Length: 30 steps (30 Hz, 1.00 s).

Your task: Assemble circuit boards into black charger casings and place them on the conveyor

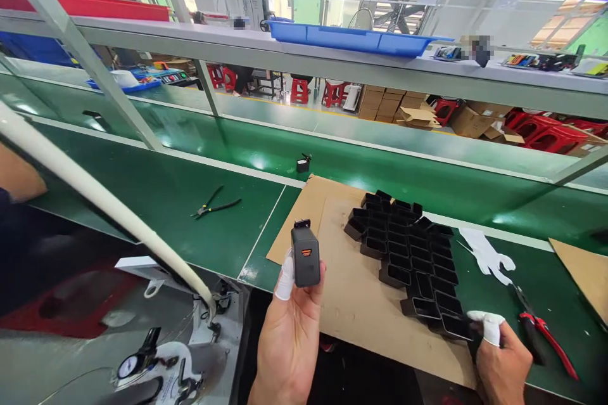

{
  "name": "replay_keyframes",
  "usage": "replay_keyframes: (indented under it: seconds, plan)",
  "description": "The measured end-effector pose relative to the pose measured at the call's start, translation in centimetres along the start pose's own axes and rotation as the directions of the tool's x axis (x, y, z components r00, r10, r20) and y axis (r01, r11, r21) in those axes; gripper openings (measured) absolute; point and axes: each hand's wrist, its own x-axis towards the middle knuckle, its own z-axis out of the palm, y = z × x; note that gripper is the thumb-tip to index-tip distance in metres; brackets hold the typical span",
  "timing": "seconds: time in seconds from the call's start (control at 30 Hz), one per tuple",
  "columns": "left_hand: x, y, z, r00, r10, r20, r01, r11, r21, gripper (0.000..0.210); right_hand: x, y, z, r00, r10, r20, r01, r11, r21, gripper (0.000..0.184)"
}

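My left hand (292, 335) is closed around a black power adapter (306, 259), held up with its orange USB port facing me. Metal-looking prongs show at the adapter's far top end. White finger cots cover some fingertips on both hands. At the lower right, my right hand (503, 354) pinches the corner of the nearest black plastic housing (453, 327). That housing sits at the edge of a cluster of several open, hollow black housings (399, 246), packed side by side on a cardboard sheet (342, 316).
Black-handled pliers (213, 205) lie left on the green bench; red-handled pliers (546, 335) and a white glove (484, 253) lie right. Another black adapter (303, 165) sits on the green conveyor (403, 180). A pale hose (109, 202) crosses the left side, near another person's arm (19, 173).
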Motion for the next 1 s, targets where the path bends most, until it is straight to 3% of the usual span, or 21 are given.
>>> replay_keyframes:
  seconds: [0.17, 0.27, 0.33, 0.4, 0.53, 0.8, 0.87, 0.93, 1.0]
  plan:
    - [1.0, -1.0, 0.4, 0.999, 0.032, 0.030, -0.034, 0.997, 0.073, 0.023, 0.1, -1.0, -0.1, 0.994, 0.102, 0.029, -0.103, 0.993, 0.052, 0.065]
    - [2.1, -2.2, 0.0, 0.961, 0.271, 0.052, -0.275, 0.929, 0.248, 0.027, 0.1, -1.0, 0.0, 0.996, 0.091, 0.022, -0.092, 0.993, 0.068, 0.066]
    - [2.9, -3.0, -0.5, 0.854, 0.506, 0.125, -0.508, 0.755, 0.415, 0.035, 0.1, -0.9, 0.1, 0.997, 0.081, 0.019, -0.082, 0.994, 0.076, 0.067]
    - [3.7, -3.5, -1.2, 0.728, 0.633, 0.264, -0.661, 0.544, 0.517, 0.049, 0.1, -0.9, 0.0, 0.997, 0.071, 0.011, -0.071, 0.995, 0.075, 0.068]
    - [5.3, -3.7, -2.7, 0.576, 0.660, 0.482, -0.784, 0.280, 0.554, 0.059, 0.1, -1.1, -0.1, 0.998, 0.061, 0.018, -0.062, 0.997, 0.050, 0.069]
    - [8.3, -2.6, -3.8, 0.323, 0.628, 0.708, -0.837, -0.160, 0.523, 0.075, 0.1, -0.7, -0.1, 0.997, 0.068, 0.031, -0.067, 0.998, -0.010, 0.069]
    - [10.1, -2.7, -3.6, 0.320, 0.608, 0.726, -0.827, -0.195, 0.527, 0.070, 0.1, -1.0, -0.1, 0.996, 0.081, 0.033, -0.080, 0.996, -0.035, 0.071]
    - [13.3, -3.2, -3.0, 0.401, 0.581, 0.708, -0.820, -0.116, 0.560, 0.054, 0.3, -1.4, -0.1, 0.996, 0.089, 0.027, -0.087, 0.994, -0.068, 0.073]
    - [18.1, -4.2, -1.9, 0.515, 0.533, 0.672, -0.793, -0.001, 0.609, 0.036, 0.4, -1.9, 0.0, 0.996, 0.087, 0.024, -0.084, 0.993, -0.082, 0.073]
